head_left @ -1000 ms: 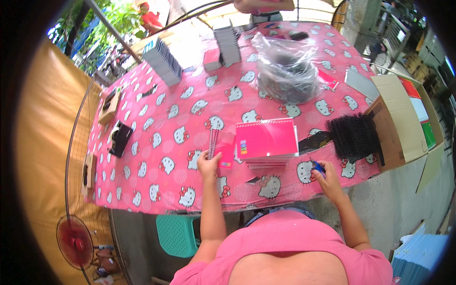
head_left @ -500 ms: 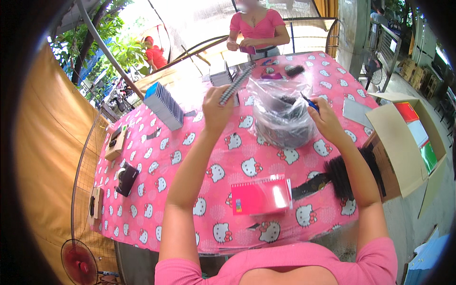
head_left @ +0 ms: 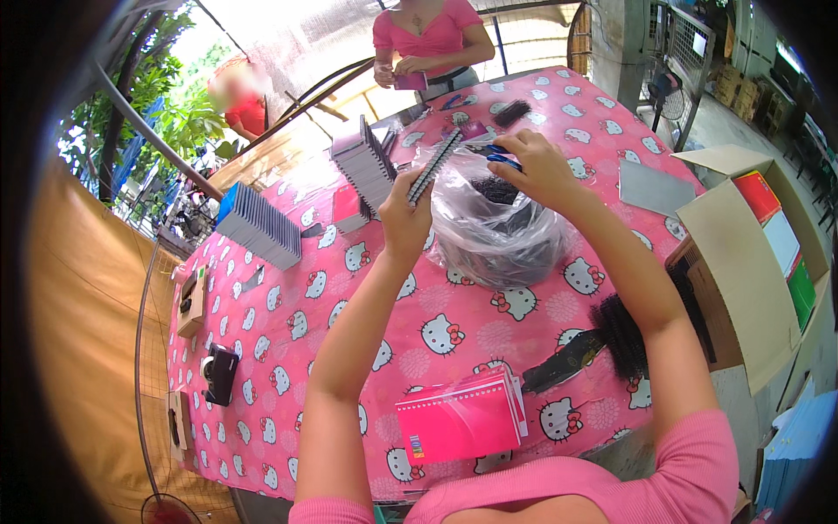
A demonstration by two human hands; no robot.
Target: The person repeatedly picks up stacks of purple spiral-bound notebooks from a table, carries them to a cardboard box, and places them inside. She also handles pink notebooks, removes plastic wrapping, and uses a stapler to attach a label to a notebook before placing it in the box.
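Note:
My left hand (head_left: 406, 208) is closed round a spiral notebook (head_left: 439, 162), held up edge-on with its coil binding showing. In my right hand (head_left: 539, 170) is a pair of blue-handled pliers (head_left: 504, 157); the jaws point left, close to the notebook's far end. Below both hands stands a clear plastic bag (head_left: 502, 253) filled with black plastic binding coils (head_left: 495, 189). Nearer to me lies a small stack of pink spiral notebooks (head_left: 463, 419). A bundle of black coils (head_left: 621, 336) sits beside my right forearm.
Stacks of notebooks (head_left: 262, 229) stand at the left and far middle (head_left: 365, 166). A tape dispenser (head_left: 220, 374) is at the left edge. An open cardboard box (head_left: 742, 279) with notebooks stands at the right, near a grey sheet (head_left: 655, 188). A co-worker (head_left: 428, 44) stands across the table.
My right hand has moved left with the pliers, from beside the bag to the notebook's end. The notebook remains in my left hand. The view has shifted somewhat.

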